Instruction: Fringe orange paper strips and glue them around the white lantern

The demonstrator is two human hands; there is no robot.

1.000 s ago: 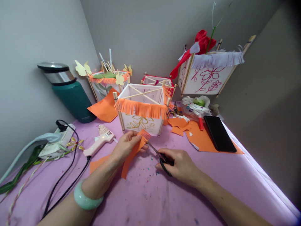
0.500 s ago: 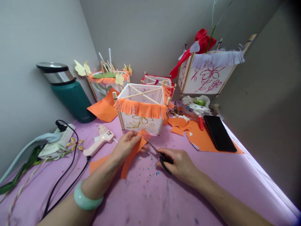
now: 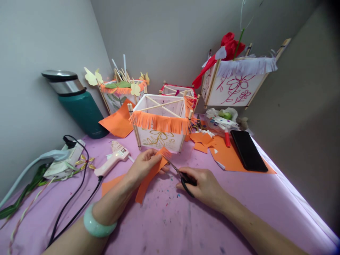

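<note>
My left hand [image 3: 147, 163] pinches an orange paper strip [image 3: 145, 185], whose far end is cut into a fine fringe and whose other end hangs toward me. In my right hand [image 3: 203, 184] are black-handled scissors [image 3: 187, 181], their blades pointing up and left at the fringed edge. Just behind both hands stands a white lantern frame [image 3: 159, 140] with wooden sticks and a yellow flower drawing. Orange fringe [image 3: 162, 122] runs along its top front edge and right side.
To the left are a pink glue gun [image 3: 113, 161], a power strip [image 3: 63, 161] with cables and a teal bottle [image 3: 82, 111]. On the right, a black phone [image 3: 248, 150] lies on orange paper [image 3: 220, 159]. Another lantern [image 3: 233, 88] hangs at back right, near orange scraps [image 3: 203, 140].
The strip's fringed end has shifted slightly right and its hanging end slightly left. Both hands keep nearly the same place and hold.
</note>
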